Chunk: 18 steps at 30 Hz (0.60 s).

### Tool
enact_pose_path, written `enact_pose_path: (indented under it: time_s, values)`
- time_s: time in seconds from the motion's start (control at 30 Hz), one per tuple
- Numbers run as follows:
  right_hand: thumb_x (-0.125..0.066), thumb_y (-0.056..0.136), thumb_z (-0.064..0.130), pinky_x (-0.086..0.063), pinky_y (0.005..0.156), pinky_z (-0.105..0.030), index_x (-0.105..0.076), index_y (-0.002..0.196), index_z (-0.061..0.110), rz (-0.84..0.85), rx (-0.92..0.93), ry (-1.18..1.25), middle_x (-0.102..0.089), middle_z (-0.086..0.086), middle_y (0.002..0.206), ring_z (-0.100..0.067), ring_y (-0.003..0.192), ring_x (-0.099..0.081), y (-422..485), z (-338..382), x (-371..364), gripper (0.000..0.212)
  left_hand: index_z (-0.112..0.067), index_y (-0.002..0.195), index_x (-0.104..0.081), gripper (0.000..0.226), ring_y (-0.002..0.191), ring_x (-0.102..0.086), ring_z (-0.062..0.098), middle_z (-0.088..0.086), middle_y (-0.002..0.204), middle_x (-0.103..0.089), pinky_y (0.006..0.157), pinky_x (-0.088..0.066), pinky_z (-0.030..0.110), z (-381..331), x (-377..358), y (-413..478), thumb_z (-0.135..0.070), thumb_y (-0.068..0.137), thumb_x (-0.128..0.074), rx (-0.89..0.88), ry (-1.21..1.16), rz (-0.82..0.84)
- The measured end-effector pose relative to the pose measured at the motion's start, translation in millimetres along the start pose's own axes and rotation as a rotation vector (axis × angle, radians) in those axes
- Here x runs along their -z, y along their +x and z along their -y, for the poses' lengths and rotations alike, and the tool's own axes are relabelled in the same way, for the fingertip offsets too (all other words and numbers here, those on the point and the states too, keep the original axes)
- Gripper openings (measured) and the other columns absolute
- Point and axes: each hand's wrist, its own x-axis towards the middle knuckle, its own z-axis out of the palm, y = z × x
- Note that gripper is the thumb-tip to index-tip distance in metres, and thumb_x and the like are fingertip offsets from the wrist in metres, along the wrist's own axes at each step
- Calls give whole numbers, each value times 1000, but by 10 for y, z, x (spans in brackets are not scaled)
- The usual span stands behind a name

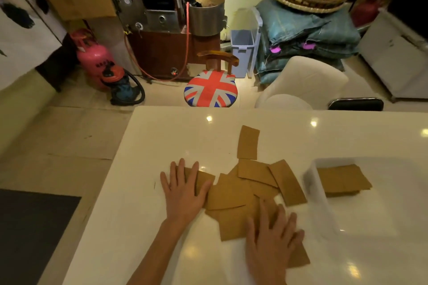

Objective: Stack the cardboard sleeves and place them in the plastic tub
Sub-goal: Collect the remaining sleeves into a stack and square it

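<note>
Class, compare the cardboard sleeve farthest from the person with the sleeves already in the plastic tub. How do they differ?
The farthest sleeve lies on the white table; the tub sleeves lie inside the plastic tub. The farthest sleeve is a single piece, long side pointing away; the tub sleeves are stacked, long side running across. Both are flat brown cardboard.

The person's left hand (184, 194) was bare, with slim fingers, and its forearm (157, 252) was uncovered down to the picture's lower edge. The right hand (273, 240) was bare too, slightly blurred, cut off near the wrist.
</note>
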Motion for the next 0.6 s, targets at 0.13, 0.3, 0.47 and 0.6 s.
enact_pose_path:
  time_s: [0.13,0.3,0.47,0.6]
  values:
    - [-42,87,61,-20,114,-61,-47,141,33,-30,159,-19,-47,-19,144,-43,137,-36,-4,91,-122,61,-32,140,-51,67,143,-28,29,5,154,-40,118,-21,49,-49,27,-185,-66,92,-19,-21,-76,-80]
    - [-42,92,59,-17,118,-55,-45,141,38,-29,399,81,-41,-12,146,-31,140,-33,123,297,-71,54,-20,135,-50,67,127,-42,24,2,137,-52,105,-34,41,-43,110,-437,-65,87,-40,77,-221,-105]
    - [-49,92,38,-29,114,-57,-53,135,27,-157,484,290,-47,-1,143,-25,137,-39,177,241,-149,45,-17,138,-44,66,124,-44,25,4,134,-52,105,-39,40,128,309,-559,-44,84,-72,230,-427,-5]
    - [-36,92,40,-29,110,-60,-61,129,18,-324,138,201,-56,-14,135,-39,130,-43,191,106,-195,50,-22,139,-43,63,112,-52,18,1,135,-47,95,-46,30,207,485,-568,-37,87,-73,278,-472,224]
